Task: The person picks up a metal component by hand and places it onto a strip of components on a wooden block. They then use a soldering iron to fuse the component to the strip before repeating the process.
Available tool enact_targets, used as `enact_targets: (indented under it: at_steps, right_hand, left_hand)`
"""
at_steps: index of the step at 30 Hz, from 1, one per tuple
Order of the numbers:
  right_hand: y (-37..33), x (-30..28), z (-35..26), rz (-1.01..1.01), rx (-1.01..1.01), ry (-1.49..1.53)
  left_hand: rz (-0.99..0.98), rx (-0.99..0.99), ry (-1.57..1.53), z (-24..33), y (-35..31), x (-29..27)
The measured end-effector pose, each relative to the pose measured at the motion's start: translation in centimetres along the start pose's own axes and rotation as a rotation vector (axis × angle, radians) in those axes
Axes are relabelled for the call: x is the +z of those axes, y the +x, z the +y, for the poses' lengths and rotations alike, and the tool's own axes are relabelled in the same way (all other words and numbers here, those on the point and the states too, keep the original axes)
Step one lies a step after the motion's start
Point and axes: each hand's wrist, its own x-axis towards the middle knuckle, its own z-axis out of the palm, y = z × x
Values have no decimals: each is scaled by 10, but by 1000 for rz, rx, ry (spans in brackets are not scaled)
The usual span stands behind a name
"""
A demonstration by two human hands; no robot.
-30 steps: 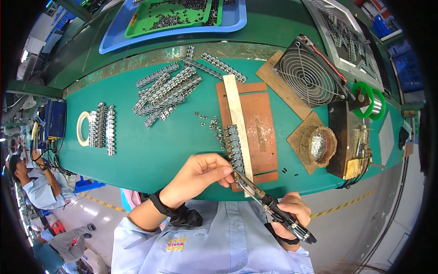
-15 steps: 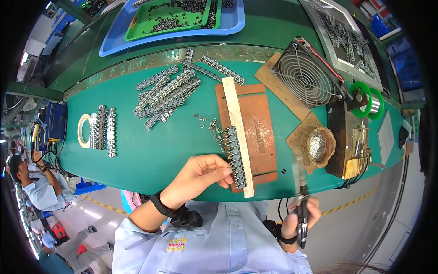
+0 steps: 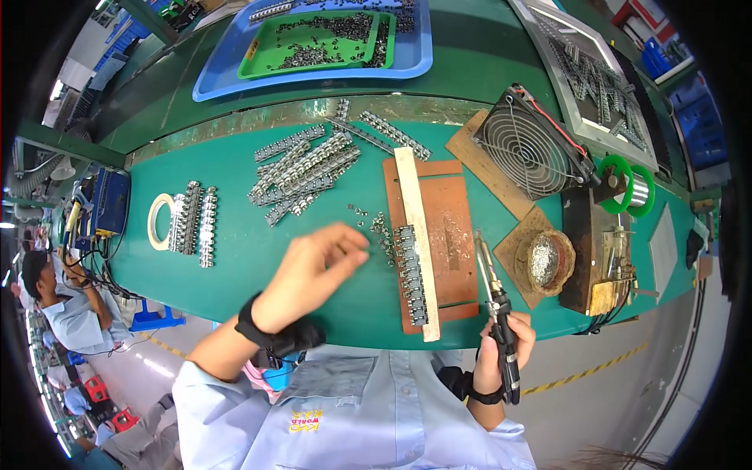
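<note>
My left hand (image 3: pixel 307 270) hovers over the green mat, a little left of a small scatter of tiny metal parts (image 3: pixel 381 233). Its fingers are loosely bent, thumb apart from them, and nothing shows between them. In my right hand (image 3: pixel 507 345) is a black-handled soldering iron (image 3: pixel 502 329), its metal tip pointing up and away from me beside the brown board. A strip of dark components (image 3: pixel 411 274) lies along the left edge of a pale wooden bar (image 3: pixel 417 227), which rests across the brown board (image 3: pixel 448 243).
Finished-looking metal strips (image 3: pixel 305 172) lie heaped behind; several more stand beside a tape roll (image 3: pixel 159 222). At right are a fan (image 3: pixel 526 145), a solder-filled bowl (image 3: pixel 551 262) and a green solder spool (image 3: pixel 619 184). Blue and green trays (image 3: pixel 313 74) hold small parts. Another person (image 3: pixel 74 301) sits far left.
My left hand has let go of the component strip's near end and moved left and away from me. The soldering iron's tip has swung left toward the brown board. The whole view has shifted slightly.
</note>
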Motion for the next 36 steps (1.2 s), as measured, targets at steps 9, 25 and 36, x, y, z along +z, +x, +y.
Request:
enact_targets:
  at_steps: [9,25,36]
  right_hand:
    - [1,0,5,6,56,70]
    - [2,-3,6,-24,70,106]
    - [3,-5,7,-38,19,154]
  left_hand:
    - [239,474,700,-3,31,-12]
    - [-198,-209,-456,-6,-25,33]
    - [-238,-239,-550,-12,-19,43]
